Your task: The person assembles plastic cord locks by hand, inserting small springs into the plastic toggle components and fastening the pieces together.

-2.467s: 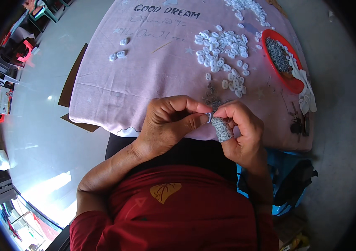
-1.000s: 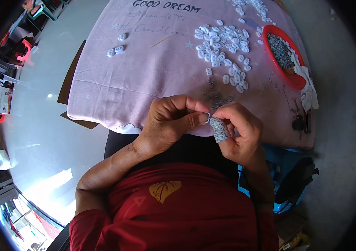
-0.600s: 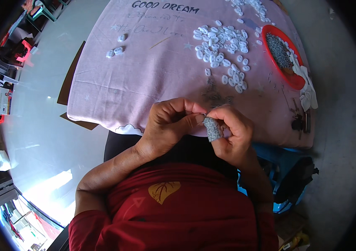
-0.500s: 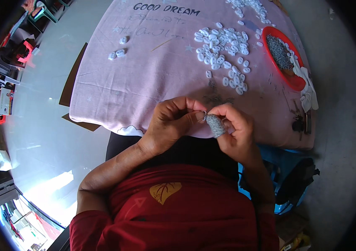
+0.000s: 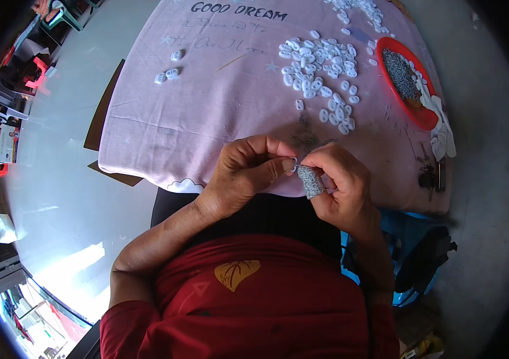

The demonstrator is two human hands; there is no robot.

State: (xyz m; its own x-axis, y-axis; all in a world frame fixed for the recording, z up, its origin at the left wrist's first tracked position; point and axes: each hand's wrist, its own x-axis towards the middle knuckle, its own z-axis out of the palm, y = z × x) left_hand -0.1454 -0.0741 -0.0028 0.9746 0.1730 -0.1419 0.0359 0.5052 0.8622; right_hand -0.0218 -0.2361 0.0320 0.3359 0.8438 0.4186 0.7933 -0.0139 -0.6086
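Over the near edge of the cloth-covered table, my left hand (image 5: 245, 170) pinches a small white oval plastic piece (image 5: 294, 164) between thumb and forefinger; much of it is hidden. Close beside it, my right hand (image 5: 341, 179) is closed, its fingertips almost meeting the piece. A grey knitted finger sleeve (image 5: 310, 182) covers my right thumb. Whatever my right fingertips grip is too small to make out. Just beyond both hands, small dark metal bits (image 5: 305, 139) lie scattered on the pink cloth (image 5: 206, 125).
A pile of white oval pieces (image 5: 320, 66) lies beyond my hands, three more (image 5: 172, 73) at the left. At the right stand a red basin (image 5: 420, 116) of small metal parts, a white glove (image 5: 441, 134) and keys (image 5: 427, 178). A blue chair (image 5: 353, 269) stands below the table.
My right hand has shifted slightly to the right, so the gap between the hands is a little wider and more of the white piece shows. My left hand stays nearly still.
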